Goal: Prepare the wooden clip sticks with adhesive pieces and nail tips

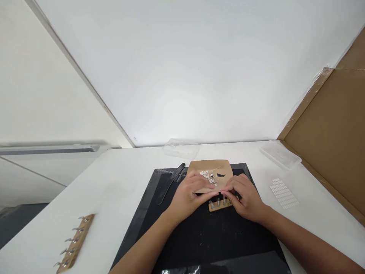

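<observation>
Both hands meet at the near edge of a tan paper tray (209,165) that holds white scraps and a dark sliver. My left hand (189,192) is closed, its thumb and fingers at the tray's near rim; what they pinch, if anything, is too small to tell. Close beside it, my right hand (245,196) pinches with thumb and forefinger, and its held item cannot be made out. Just below the fingertips lies a small wooden strip (219,205) with clear upright pegs, its right end partly covered by my right hand. A black mat (205,236) lies beneath.
Black tweezers (171,183) lie left of the tray. A wooden rack with metal clips (75,243) is at the left. Behind are a clear plastic piece (180,148) and a clear lid (280,155). A sheet of white pieces (284,193) lies right, near a cardboard wall (330,125).
</observation>
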The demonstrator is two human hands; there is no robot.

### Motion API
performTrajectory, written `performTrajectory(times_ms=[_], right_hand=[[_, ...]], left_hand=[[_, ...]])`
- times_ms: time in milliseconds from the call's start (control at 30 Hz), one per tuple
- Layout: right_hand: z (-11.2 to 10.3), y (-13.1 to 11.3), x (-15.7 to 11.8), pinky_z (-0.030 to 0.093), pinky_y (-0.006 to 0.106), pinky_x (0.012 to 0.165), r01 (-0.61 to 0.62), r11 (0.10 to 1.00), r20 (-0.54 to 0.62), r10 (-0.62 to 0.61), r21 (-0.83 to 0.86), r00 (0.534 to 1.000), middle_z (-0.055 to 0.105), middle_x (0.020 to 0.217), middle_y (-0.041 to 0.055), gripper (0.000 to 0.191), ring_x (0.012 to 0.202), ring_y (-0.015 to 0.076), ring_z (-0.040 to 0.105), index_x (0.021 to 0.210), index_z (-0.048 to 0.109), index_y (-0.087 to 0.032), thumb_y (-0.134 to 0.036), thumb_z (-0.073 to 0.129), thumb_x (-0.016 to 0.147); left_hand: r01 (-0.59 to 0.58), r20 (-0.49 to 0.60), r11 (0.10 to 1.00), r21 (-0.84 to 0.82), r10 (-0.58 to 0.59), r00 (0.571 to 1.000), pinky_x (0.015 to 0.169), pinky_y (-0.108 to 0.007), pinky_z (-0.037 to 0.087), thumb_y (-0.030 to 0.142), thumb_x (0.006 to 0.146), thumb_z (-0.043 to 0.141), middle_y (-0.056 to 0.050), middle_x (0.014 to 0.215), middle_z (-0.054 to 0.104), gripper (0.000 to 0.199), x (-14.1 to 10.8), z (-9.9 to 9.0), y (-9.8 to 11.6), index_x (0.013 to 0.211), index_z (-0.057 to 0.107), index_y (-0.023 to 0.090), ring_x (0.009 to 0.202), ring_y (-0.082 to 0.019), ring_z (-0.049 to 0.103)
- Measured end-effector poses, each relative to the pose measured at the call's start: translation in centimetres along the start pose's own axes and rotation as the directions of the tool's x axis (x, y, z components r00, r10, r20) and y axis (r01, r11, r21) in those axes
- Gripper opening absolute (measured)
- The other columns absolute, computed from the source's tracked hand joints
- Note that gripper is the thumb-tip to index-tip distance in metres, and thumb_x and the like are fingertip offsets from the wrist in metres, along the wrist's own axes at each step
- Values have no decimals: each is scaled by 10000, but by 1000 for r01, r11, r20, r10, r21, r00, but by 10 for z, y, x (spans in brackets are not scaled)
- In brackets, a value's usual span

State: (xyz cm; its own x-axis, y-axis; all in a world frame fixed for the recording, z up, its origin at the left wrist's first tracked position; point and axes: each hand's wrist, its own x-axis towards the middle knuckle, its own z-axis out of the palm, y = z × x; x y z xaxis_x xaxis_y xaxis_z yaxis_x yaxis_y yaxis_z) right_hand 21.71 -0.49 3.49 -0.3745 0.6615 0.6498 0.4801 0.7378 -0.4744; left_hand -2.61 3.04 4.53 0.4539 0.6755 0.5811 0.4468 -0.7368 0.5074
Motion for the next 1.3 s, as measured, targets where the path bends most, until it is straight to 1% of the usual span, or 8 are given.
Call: performTrajectory(times_ms=[100, 200, 300, 400, 867, 1067, 1200, 1300], right_hand=[[-1, 2, 0, 389, 364, 761, -10, 997, -25, 8, -74, 1000, 680, 848, 12, 105, 787, 175, 627, 944, 602, -212, -175, 614, 1041], [-2, 3, 1, 374, 361, 746, -35, 992, -52, 29, -125, 998, 639, 803, -3, 145, 740, 170, 592, 909, 553, -217, -167, 593, 1038], [-3, 4, 2, 364, 362, 736, -47, 985, -73, 35, -163, 997, 600, 767, -11, 155, 708, 169, 557, 895, 534, -221, -168, 581, 1033], [-3, 5, 2, 358, 364, 735, -53, 981, -67, 42, -184, 997, 586, 757, -12, 163, 701, 167, 541, 881, 526, -220, -168, 575, 1028], [-1, 13, 1, 357, 369, 739, -95, 971, -41, 88, -221, 995, 581, 749, -10, 186, 695, 164, 529, 856, 531, -213, -205, 559, 1040], [3, 14, 0, 374, 374, 741, -105, 973, -81, 91, -203, 993, 591, 742, -9, 181, 685, 171, 541, 866, 521, -223, -213, 558, 1043], [7, 17, 2, 387, 377, 747, -126, 978, -103, 110, -164, 989, 598, 750, -10, 175, 682, 170, 555, 888, 526, -225, -230, 537, 1063], [9, 18, 4, 386, 382, 756, -136, 979, -128, 117, -153, 985, 614, 775, -3, 156, 706, 178, 577, 911, 534, -224, -235, 534, 1067]], left_hand=[[212, -105, 941, 263, -190, 976, 837, -439, 564, 503, 1002, 636, -91, 935, 782, 341, 0, -17, -13, 940, 776, 198, 945, -290, 665], [564, -265, 527, 635, -538, 800, 824, -447, 560, 494, 1009, 539, -188, 1076, 728, 424, -1, -33, -26, 1045, 745, 125, 1163, -395, 594], [589, -176, 288, 755, -777, 605, 819, -466, 564, 537, 1008, 484, -259, 1152, 666, 542, -3, -42, -35, 1063, 741, 62, 1194, -442, 576], [546, -73, 275, 792, -844, 532, 843, -467, 567, 517, 1036, 435, -257, 1224, 642, 532, -4, -43, -36, 1082, 752, 92, 1208, -427, 589], [481, -62, 328, 813, -772, 633, 782, -365, 530, 291, 1058, 468, -182, 1128, 718, 290, -1, -43, -26, 1155, 676, 114, 1048, -340, 704], [328, -144, 702, 632, -309, 940, 623, -281, 462, 363, 1102, 446, -66, 1142, 748, 316, 0, -32, -14, 1183, 723, 235, 816, -200, 717], [144, -136, 943, 299, -107, 985, 720, -252, 526, 326, 1073, 543, -51, 1034, 747, 246, -2, -17, -13, 1136, 764, 238, 839, -163, 712], [101, -94, 991, 90, -92, 991, 757, -260, 560, 289, 1042, 597, -62, 981, 743, 202, -2, -5, -9, 1083, 781, 215, 853, -169, 715]])
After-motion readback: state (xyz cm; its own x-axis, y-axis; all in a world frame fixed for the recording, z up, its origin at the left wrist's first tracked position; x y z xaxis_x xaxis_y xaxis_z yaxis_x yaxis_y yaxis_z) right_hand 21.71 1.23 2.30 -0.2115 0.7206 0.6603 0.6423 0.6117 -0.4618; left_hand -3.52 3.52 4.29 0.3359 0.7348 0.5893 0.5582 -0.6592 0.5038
